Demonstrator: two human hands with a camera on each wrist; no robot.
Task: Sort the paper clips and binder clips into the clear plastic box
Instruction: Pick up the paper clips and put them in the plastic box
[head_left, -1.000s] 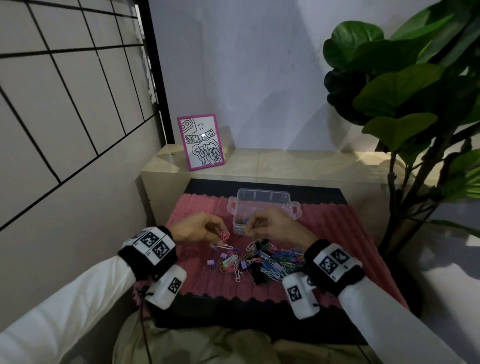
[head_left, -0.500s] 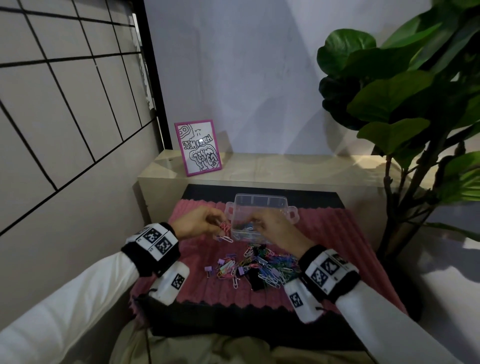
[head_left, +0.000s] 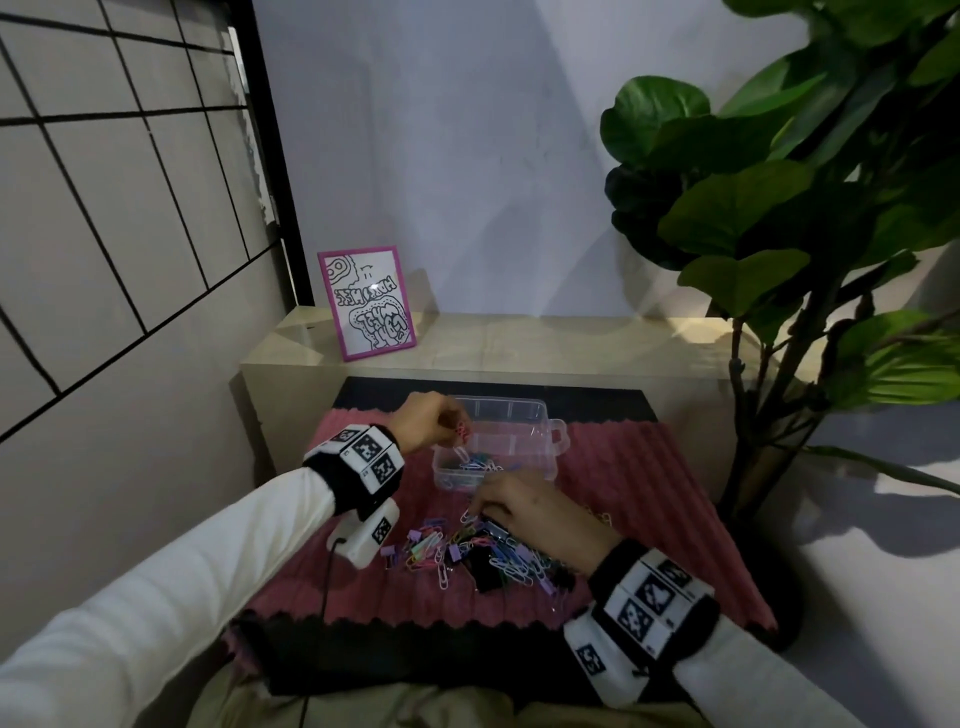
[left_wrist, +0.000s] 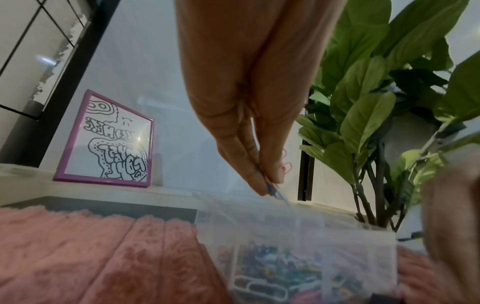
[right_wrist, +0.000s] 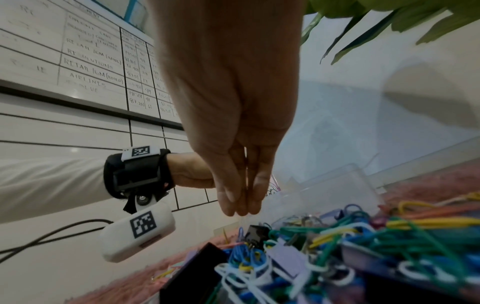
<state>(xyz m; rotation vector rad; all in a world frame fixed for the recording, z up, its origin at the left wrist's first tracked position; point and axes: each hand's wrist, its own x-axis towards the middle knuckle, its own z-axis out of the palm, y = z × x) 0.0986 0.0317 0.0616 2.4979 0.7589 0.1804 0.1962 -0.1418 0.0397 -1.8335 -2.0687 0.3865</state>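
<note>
The clear plastic box (head_left: 551, 440) stands on the pink mat, with coloured paper clips in its near compartment (head_left: 475, 464). My left hand (head_left: 460, 429) hovers over the box's left side and pinches pink and blue paper clips (left_wrist: 272, 190). A pile of paper clips and binder clips (head_left: 493, 558) lies in front of the box. My right hand (head_left: 475, 512) is over the far edge of the pile. In the right wrist view its fingertips (right_wrist: 255, 206) are straight and pressed together just above the clips (right_wrist: 363, 242), with nothing seen between them. A white clip (head_left: 466, 516) lies by them.
The ribbed pink mat (head_left: 649, 493) lies on a black surface. A beige ledge (head_left: 545, 343) behind it bears a purple-framed drawing (head_left: 366, 304). A large leafy plant (head_left: 779, 234) stands at the right. A tiled wall closes the left side.
My left hand rose from the left of the pile to above the box, carrying the pink clips. My right hand came back from the box down to the pile.
</note>
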